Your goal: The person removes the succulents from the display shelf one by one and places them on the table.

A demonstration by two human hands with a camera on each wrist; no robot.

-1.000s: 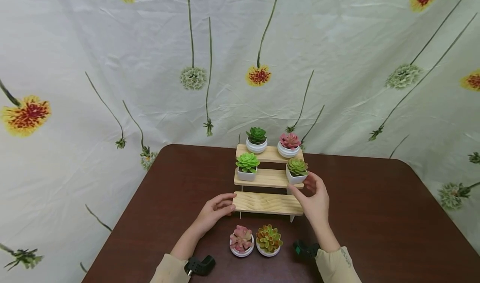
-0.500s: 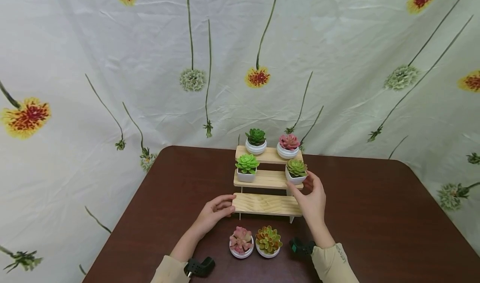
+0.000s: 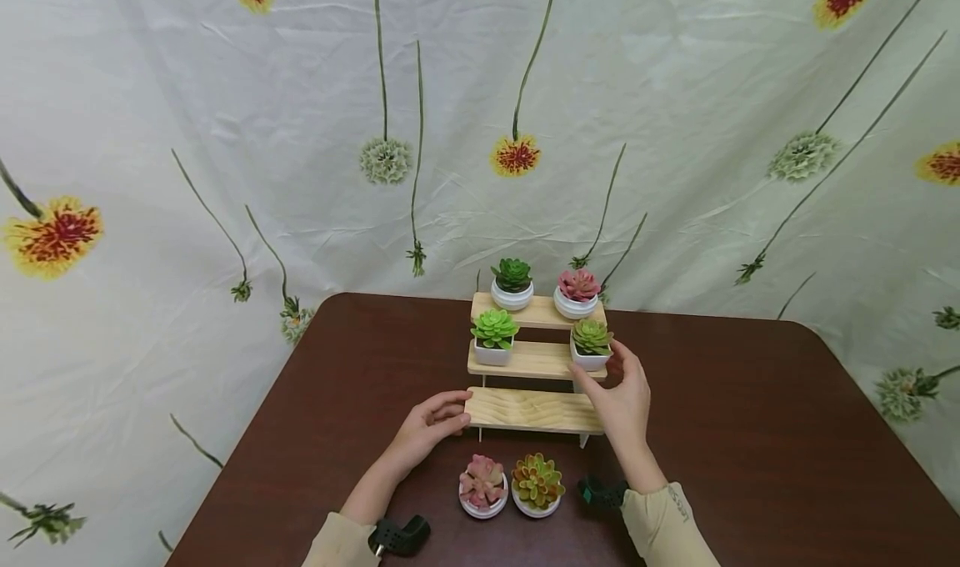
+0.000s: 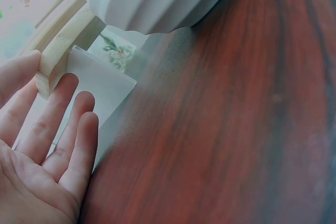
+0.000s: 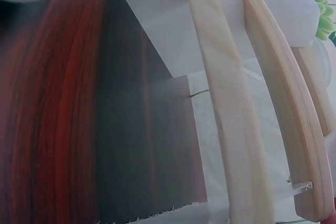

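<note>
Your right hand (image 3: pixel 626 396) has its thumb and fingers clamped on the olive-green succulent's square white pot (image 3: pixel 590 360), at the right end of the middle shelf of the wooden stand (image 3: pixel 534 408); whether the pot's base touches the board, you cannot tell. Your left hand (image 3: pixel 427 429) grips the left end of the bottom shelf, thumb at the front edge and fingers at the end. Across from the olive-green succulent, a bright green succulent (image 3: pixel 495 328) stands at the left of the middle shelf. On the top shelf, you have a dark green succulent (image 3: pixel 513 275) at the left and a deep pink succulent (image 3: pixel 578 284) at the right. In front of the stand, a pale pink succulent (image 3: pixel 482 481) and an orange-tipped succulent (image 3: pixel 537 479) sit side by side on the brown counter (image 3: pixel 750 417), and a flower-printed cloth (image 3: pixel 645 83) hangs behind.
</note>
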